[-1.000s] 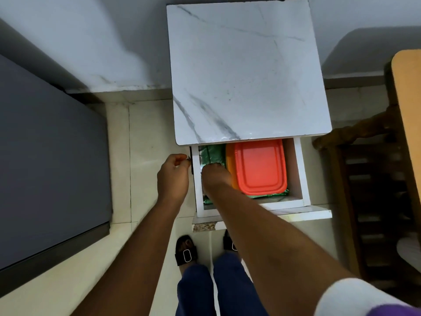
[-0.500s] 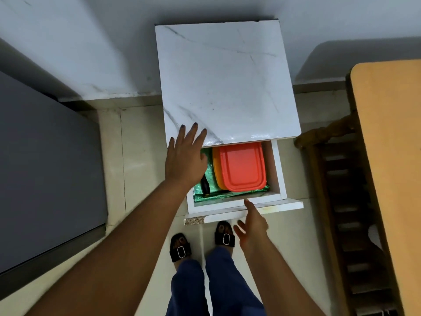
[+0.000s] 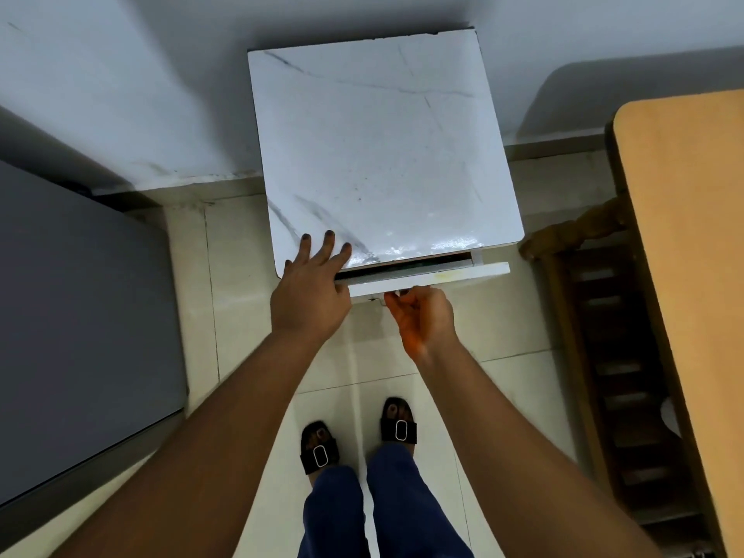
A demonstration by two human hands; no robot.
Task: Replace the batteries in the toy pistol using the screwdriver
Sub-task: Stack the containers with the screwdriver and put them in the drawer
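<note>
Landmark: small cabinet (image 3: 378, 155) against the wall (image 3: 120, 74). Top is a square slab, rounded corners, glossy white finish with grey marble-style veins; glare is seen along its front edge.

Drawer (image 3: 426, 277) sits just under that top, nearly pushed in. A flat white front panel is seen edge-on, with a yellowish smudge; only a narrow dark slit is left between it and the top. Drawer contents cannot be made out through the slit.

Left hand (image 3: 308, 296) is laid on the cabinet's front-left corner, fingers (image 3: 327, 245) straight and spread over the marble surface, dark polish on the nails, palm overlapping the drawer's left end. Nothing is held.

Right hand (image 3: 422, 316) is placed under the drawer front near its middle, fingers curled up against the lower edge. Whether a handle is pinched or the panel is only pressed cannot be told.

Toy pistol, batteries and screwdriver: not visible anywhere, location cannot be told.

In front of the cabinet: pale glossy floor tiles (image 3: 249, 300), 2 feet in black buckled sandals (image 3: 320, 447), dark blue trousers. Left of the cabinet: a flat matte grey surface (image 3: 72, 316). Right of the cabinet: a smooth tan wooden table (image 3: 692, 255) with a rounded corner, and a dark carved wooden chair (image 3: 604, 356) beside it.
</note>
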